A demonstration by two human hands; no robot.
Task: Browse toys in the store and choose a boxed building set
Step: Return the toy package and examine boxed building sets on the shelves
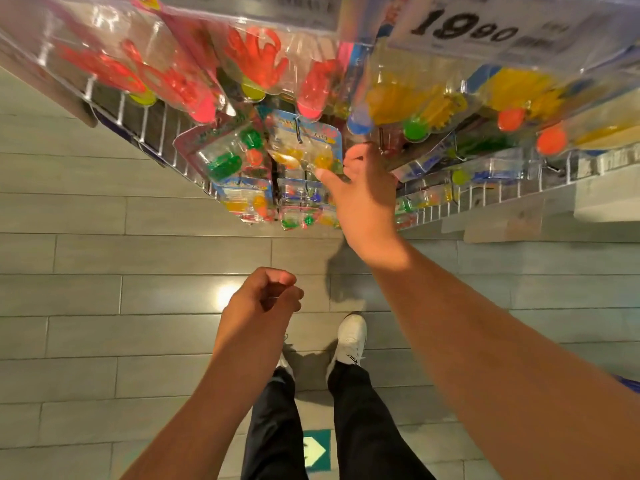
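Observation:
Blister packs of small bright toys hang on hooks from a wire rack (162, 133) in front of me. My right hand (360, 195) reaches up to one pack with yellow toys on a blue card (304, 147). Its thumb lies across the pack's lower right front and its fingers curl behind the right edge. My left hand (266, 296) hovers lower over the floor, fingers curled into a fist with nothing in it. No boxed building set shows in this view.
Larger packs of red sticky hands (256, 60) and yellow toys (408, 98) hang closer to the camera, under a price tag reading 19.90 (467, 26). Below are a grey plank floor, my legs and white shoes (351, 337), and a green arrow sticker (315, 450).

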